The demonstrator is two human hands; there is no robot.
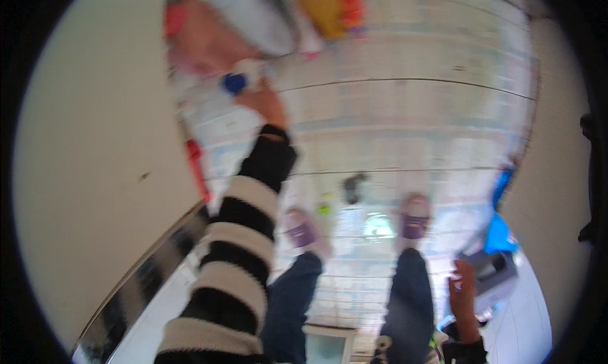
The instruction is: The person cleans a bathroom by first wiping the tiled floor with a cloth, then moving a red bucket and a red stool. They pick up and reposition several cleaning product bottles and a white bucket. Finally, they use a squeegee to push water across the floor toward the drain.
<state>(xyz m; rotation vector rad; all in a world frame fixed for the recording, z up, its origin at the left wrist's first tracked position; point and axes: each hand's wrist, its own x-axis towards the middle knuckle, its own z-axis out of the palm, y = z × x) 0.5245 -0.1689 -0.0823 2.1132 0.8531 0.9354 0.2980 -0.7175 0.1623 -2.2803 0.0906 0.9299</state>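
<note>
My left arm, in a black-and-cream striped sleeve, reaches forward over the tiled floor. At its end my left hand [263, 103] is closed on a small white thing with a round blue end [234, 83]; motion blur hides its exact kind. Just beyond it lies a blurred pinkish-brown heap [212, 38], beside a large pale grey-white item [253, 15]. Low on the right, my right hand [464, 294] hangs beside a grey box [497, 275]. Its fingers are loosely bent and apart, with nothing visible in them.
A yellow item [323, 9] and a red one [352, 6] lie farther ahead. A small dark object [354, 188] is on the floor between my feet. Blue material [500, 236] hangs over the grey box. Pale walls [101, 142] rise on both sides; a red strip [197, 169] stands by the left one.
</note>
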